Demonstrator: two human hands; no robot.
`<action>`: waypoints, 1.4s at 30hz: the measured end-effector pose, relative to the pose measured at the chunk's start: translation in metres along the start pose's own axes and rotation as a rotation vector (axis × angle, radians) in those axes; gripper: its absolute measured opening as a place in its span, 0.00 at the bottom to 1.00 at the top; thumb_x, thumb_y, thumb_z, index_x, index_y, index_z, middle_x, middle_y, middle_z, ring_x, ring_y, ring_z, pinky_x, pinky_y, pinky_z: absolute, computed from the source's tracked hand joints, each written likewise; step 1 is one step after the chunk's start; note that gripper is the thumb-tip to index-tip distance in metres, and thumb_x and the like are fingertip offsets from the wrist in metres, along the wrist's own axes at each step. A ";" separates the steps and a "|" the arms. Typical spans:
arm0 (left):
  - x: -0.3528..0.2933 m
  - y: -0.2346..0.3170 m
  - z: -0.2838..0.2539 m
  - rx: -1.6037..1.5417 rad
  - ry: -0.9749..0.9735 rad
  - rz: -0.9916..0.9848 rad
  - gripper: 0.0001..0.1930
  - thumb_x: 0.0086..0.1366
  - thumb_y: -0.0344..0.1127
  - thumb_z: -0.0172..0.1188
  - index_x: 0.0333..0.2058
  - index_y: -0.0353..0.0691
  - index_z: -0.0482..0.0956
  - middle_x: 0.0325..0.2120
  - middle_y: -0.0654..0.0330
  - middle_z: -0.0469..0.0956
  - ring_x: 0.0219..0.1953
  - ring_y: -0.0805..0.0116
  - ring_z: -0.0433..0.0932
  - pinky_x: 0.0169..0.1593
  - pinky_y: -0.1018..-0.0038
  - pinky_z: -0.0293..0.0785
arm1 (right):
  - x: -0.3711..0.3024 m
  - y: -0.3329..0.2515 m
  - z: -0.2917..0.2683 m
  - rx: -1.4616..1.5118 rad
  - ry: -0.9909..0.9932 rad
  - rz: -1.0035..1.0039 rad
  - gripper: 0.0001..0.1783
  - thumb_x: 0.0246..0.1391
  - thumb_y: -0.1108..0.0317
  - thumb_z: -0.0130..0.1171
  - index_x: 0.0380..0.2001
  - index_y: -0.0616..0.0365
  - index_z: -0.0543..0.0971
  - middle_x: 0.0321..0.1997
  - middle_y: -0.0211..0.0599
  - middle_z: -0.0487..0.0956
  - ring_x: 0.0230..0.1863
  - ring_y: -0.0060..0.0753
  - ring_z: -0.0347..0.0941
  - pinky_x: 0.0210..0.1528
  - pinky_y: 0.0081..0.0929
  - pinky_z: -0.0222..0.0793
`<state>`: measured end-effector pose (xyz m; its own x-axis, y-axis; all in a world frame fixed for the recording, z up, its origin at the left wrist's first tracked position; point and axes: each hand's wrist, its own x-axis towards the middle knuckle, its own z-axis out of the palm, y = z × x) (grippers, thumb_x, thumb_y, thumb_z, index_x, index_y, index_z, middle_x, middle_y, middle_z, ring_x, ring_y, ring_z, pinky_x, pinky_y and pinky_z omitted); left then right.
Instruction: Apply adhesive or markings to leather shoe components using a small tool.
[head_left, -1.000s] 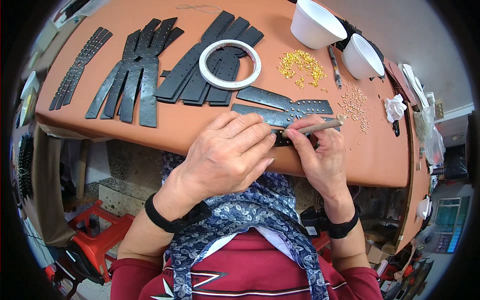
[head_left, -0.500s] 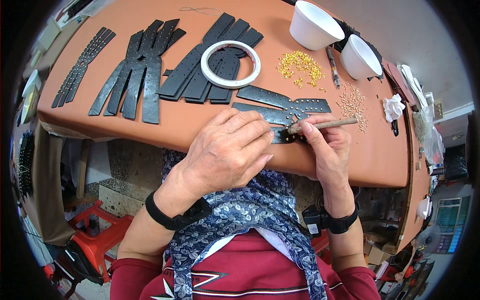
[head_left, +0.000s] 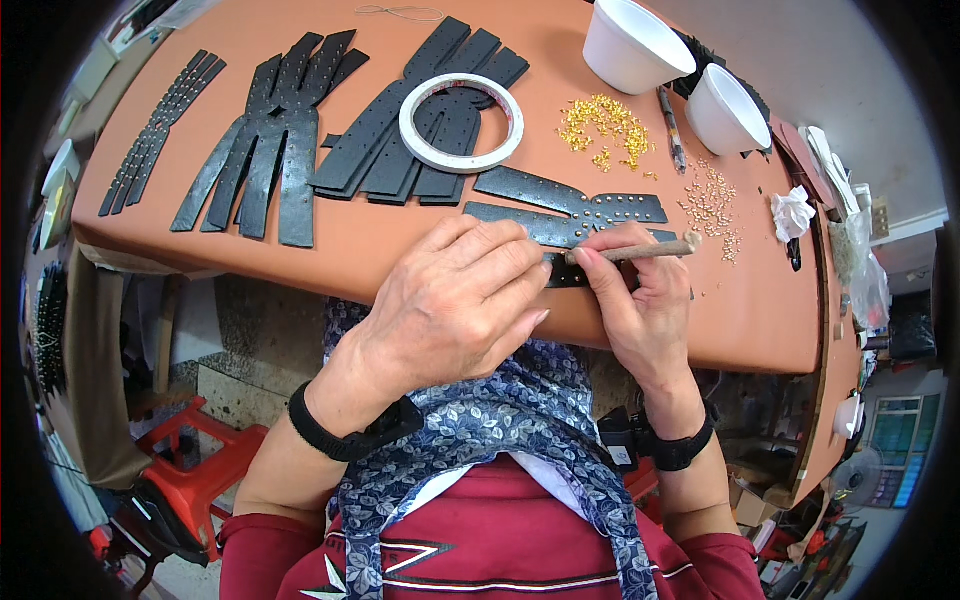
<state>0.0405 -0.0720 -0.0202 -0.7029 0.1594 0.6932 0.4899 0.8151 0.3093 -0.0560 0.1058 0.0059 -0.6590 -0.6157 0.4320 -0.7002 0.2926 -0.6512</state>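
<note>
A slender brown stick [head_left: 640,250] is held in my right hand [head_left: 645,305], pinched between thumb and fingers. Its left tip meets the nearest strip of a black leather-like piece [head_left: 540,228] dotted with small metal studs. The other end of the stick points right, past my knuckles. My left hand [head_left: 450,295] is closed, its bent fingers pressed together over the left end of that same strip at the table's front edge. What lies under those fingers is hidden. Small gold studs [head_left: 632,128] and paler studs [head_left: 712,200] lie scattered beyond my right hand.
Further black cut pieces [head_left: 280,165] spread across the brown table [head_left: 560,50] to the left. A white tape roll [head_left: 408,135] sits on one stack. Two white bowls [head_left: 635,45] stand at the back right, near a pen-like tool [head_left: 670,130] and crumpled tissue [head_left: 792,212].
The stick's tip has shifted slightly left along the near strip, and its far end has swung nearer. My right hand moved left with it. My left hand stays in place.
</note>
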 end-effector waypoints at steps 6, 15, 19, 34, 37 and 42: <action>0.002 0.000 0.001 -0.002 0.023 0.007 0.15 0.45 0.33 0.69 0.35 0.37 0.82 0.38 0.59 0.79 0.44 0.57 0.79 0.46 0.64 0.74 | -0.004 0.002 -0.001 0.132 -0.003 0.106 0.03 0.55 0.75 0.62 0.32 0.62 0.80 0.28 0.36 0.80 0.30 0.25 0.76 0.33 0.23 0.69; 0.002 -0.001 0.000 0.000 0.001 0.014 0.15 0.45 0.31 0.70 0.34 0.37 0.83 0.36 0.59 0.80 0.43 0.58 0.79 0.46 0.64 0.73 | -0.008 0.015 -0.009 0.751 0.171 0.282 0.04 0.60 0.72 0.60 0.36 0.61 0.80 0.32 0.30 0.80 0.35 0.18 0.74 0.41 0.18 0.71; 0.001 0.000 -0.001 -0.028 0.012 -0.019 0.14 0.46 0.31 0.70 0.34 0.38 0.83 0.36 0.59 0.80 0.43 0.58 0.79 0.47 0.64 0.73 | -0.013 0.012 -0.009 0.727 0.139 0.259 0.04 0.59 0.72 0.61 0.36 0.62 0.80 0.32 0.29 0.80 0.34 0.17 0.74 0.40 0.17 0.70; -0.003 0.014 0.004 0.063 -0.050 -0.028 0.21 0.48 0.34 0.69 0.43 0.37 0.81 0.44 0.58 0.78 0.52 0.57 0.73 0.52 0.61 0.70 | -0.016 0.003 0.002 0.126 0.060 0.010 0.04 0.55 0.73 0.63 0.30 0.63 0.80 0.28 0.36 0.79 0.31 0.30 0.75 0.36 0.25 0.69; -0.002 0.013 0.005 0.097 -0.053 -0.021 0.21 0.48 0.35 0.69 0.43 0.38 0.81 0.44 0.59 0.77 0.52 0.57 0.73 0.52 0.60 0.70 | -0.016 0.003 0.002 0.163 0.088 0.058 0.05 0.56 0.73 0.63 0.31 0.64 0.80 0.28 0.35 0.79 0.31 0.28 0.75 0.35 0.24 0.69; -0.004 0.013 0.005 0.114 -0.074 -0.032 0.22 0.48 0.36 0.70 0.43 0.38 0.81 0.44 0.59 0.77 0.52 0.57 0.73 0.52 0.60 0.70 | -0.021 0.003 -0.001 0.556 0.204 0.284 0.06 0.57 0.72 0.62 0.32 0.64 0.80 0.28 0.32 0.79 0.31 0.22 0.75 0.34 0.21 0.69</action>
<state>0.0468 -0.0590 -0.0217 -0.7555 0.1695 0.6329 0.4080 0.8775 0.2520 -0.0448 0.1204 -0.0044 -0.8743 -0.4034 0.2701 -0.2815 -0.0320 -0.9590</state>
